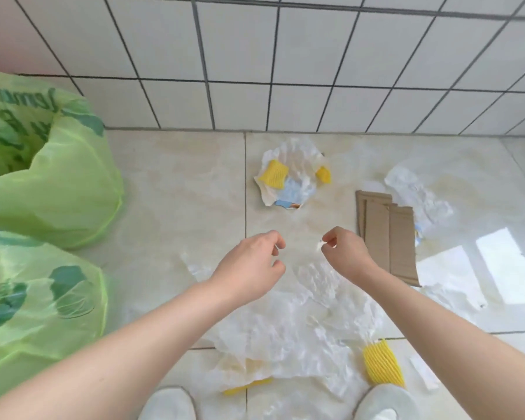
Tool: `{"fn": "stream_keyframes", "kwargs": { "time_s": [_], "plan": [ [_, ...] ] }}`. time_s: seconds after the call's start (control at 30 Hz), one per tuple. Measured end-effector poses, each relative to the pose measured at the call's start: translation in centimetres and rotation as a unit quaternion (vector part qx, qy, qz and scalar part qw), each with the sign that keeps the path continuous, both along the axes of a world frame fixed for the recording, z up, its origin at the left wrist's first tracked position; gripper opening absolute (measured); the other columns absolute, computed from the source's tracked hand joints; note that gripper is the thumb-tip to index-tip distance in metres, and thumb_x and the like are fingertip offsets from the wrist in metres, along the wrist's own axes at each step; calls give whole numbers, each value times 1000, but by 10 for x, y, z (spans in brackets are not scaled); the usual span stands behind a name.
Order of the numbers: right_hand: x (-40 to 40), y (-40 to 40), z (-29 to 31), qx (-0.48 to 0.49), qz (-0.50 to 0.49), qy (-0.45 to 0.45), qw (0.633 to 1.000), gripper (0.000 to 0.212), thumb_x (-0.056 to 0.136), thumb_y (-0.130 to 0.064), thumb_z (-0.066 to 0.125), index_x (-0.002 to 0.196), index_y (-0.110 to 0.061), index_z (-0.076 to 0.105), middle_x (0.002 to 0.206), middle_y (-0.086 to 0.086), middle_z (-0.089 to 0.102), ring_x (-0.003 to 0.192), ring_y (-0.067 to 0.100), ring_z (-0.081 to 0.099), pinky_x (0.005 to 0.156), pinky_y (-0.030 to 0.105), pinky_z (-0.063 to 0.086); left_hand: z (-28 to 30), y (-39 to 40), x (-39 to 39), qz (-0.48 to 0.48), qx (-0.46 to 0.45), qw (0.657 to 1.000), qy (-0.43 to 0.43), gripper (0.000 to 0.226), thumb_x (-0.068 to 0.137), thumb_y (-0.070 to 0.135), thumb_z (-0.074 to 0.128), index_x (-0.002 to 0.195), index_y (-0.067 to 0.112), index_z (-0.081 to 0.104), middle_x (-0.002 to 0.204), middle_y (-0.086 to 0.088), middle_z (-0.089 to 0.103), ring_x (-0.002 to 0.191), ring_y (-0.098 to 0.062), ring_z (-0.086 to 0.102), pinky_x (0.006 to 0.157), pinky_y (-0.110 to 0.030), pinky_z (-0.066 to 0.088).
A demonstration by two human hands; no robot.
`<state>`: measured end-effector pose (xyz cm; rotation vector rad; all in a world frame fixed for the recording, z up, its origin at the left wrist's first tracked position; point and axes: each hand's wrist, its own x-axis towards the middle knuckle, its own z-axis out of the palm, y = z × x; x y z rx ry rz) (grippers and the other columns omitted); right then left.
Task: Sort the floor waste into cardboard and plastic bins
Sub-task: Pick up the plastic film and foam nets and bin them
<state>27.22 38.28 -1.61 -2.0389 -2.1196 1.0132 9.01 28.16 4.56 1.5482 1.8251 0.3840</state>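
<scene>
Nearest, at the bottom edge: two white shoe toes, left [167,404] and right [385,403], on pale marbled floor tiles [179,189]. Just beyond, between the shoes and the hands: large crumpled sheet of clear thin plastic film [300,325], spread over the floor. Beside the right shoe, at the film's near right corner: ribbed yellow foam net sleeve [382,363]; a second yellow foam piece [249,384] half hidden under the film's near edge.

Above the film, both bare forearms reaching forward. Left hand [252,262] hovering with fingers curled and apart, holding nothing visible. Right hand [344,253] with thumb and forefinger pinched together on a small bit of the clear film; remaining fingers curled.

Right of the right hand: flat brown corrugated cardboard piece [385,234], lying on the floor, its near end close to the wrist. Farther right, partly behind the cardboard: crumpled white plastic wrap [419,195]. Far centre, near the wall: crumpled white wrapper bundle [288,177] with two more yellow foam pieces in it.

Left side: two translucent green plastic bags with dark green print, far one [58,183] open at the top, near one [43,313] just beside it. Behind everything: white square-tiled wall [285,71] with dark grout.
</scene>
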Motion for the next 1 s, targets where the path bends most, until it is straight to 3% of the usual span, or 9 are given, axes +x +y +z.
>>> {"fn": "stream_keyframes", "kwargs": {
  "time_s": [0.23, 0.3, 0.4, 0.5, 0.67, 0.83, 1.0],
  "plan": [
    [12, 32, -12, -15, -20, 32, 999, 26, 87, -14, 49, 110, -12, 62, 113, 6, 61, 101, 22, 56, 76, 24, 38, -40, 83, 5, -182, -121, 965, 146, 46, 90, 24, 48, 135, 17, 41, 139, -4, 43, 133, -22, 36, 104, -37, 38],
    [13, 41, -17, -18, -9, 28, 999, 27, 88, -14, 48, 111, -12, 62, 114, 6, 60, 102, 22, 56, 77, 24, 39, -48, 106, 3, -193, -140, 956, 170, 48, 91, 29, 48, 136, 13, 42, 147, -6, 34, 141, -24, 22, 109, -40, 32],
    [13, 58, -24, -14, -1, 21, 1000, 27, 88, -13, 48, 111, -12, 62, 115, 6, 60, 102, 22, 57, 77, 24, 39, -58, 134, -3, -181, -150, 958, 165, 58, 94, 34, 47, 146, 14, 30, 160, -1, 6, 148, -24, -4, 117, -42, 19],
    [6, 79, -25, -16, 19, 26, 999, 28, 87, -13, 48, 110, -13, 62, 114, 7, 61, 101, 23, 58, 76, 23, 39, -68, 156, -14, -165, -122, 967, 151, 65, 93, 34, 50, 149, 16, 23, 160, 2, -6, 147, -24, -13, 117, -44, 17],
    [-5, 117, -20, 3, 53, 15, 998, 33, 88, -13, 47, 118, -13, 60, 119, 7, 61, 108, 24, 56, 84, 25, 40, -74, 197, -41, -94, -44, 988, 112, 76, 88, 22, 56, 150, 28, 14, 159, 11, -8, 147, -25, -7, 116, -44, 19],
    [-20, 144, -16, 47, 134, 3, 990, 36, 90, -11, 46, 124, -12, 59, 124, 8, 58, 113, 26, 54, 88, 24, 37, -67, 229, -55, -63, -29, 995, 74, 84, 89, 17, 55, 152, 30, 1, 160, 8, -9, 148, -20, -5, 119, -38, 8],
    [-42, 153, -24, 81, 245, -39, 965, 50, 90, -14, 48, 139, -21, 41, 142, 2, 41, 125, 30, 38, 104, 36, 36, -87, 232, -51, -67, -83, 993, 56, 90, 85, 24, 60, 150, 33, -1, 152, -8, 28, 142, -30, 22, 113, -44, 27]
  ]
}}
